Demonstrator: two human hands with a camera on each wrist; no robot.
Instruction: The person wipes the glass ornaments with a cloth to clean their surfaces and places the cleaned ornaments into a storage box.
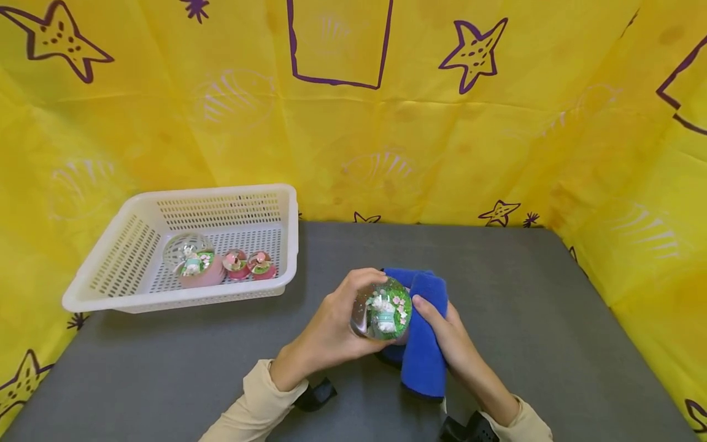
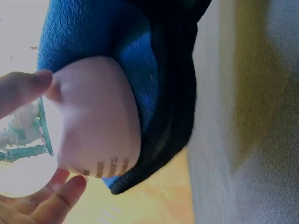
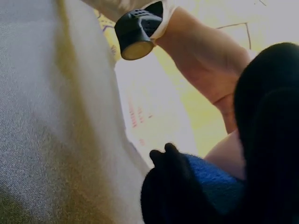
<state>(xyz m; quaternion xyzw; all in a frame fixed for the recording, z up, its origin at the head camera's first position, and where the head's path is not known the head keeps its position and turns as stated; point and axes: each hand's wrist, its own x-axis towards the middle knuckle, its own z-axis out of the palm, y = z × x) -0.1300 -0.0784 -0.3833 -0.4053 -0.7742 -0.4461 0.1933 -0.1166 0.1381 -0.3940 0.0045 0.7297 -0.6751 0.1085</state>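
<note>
My left hand (image 1: 337,322) grips a snow globe (image 1: 389,310) by its clear dome, fingers over the top and thumb beneath. Inside the dome are a white figure, green ground and pink flowers. In the left wrist view its pale pink base (image 2: 100,119) points away from the palm, with small printing along one edge. My right hand (image 1: 450,334) holds a blue cloth (image 1: 428,337) with dark edging, thumb on top, against the globe's base. Folds of the cloth wrap round the base in the left wrist view, and hide most of the right fingers.
A white perforated basket (image 1: 179,301) stands at the back left of the grey table (image 1: 552,331). In it lie a larger snow globe (image 1: 201,267) with a pink base and two small globes (image 1: 235,264). Yellow patterned fabric (image 1: 331,135) walls the table's back and sides.
</note>
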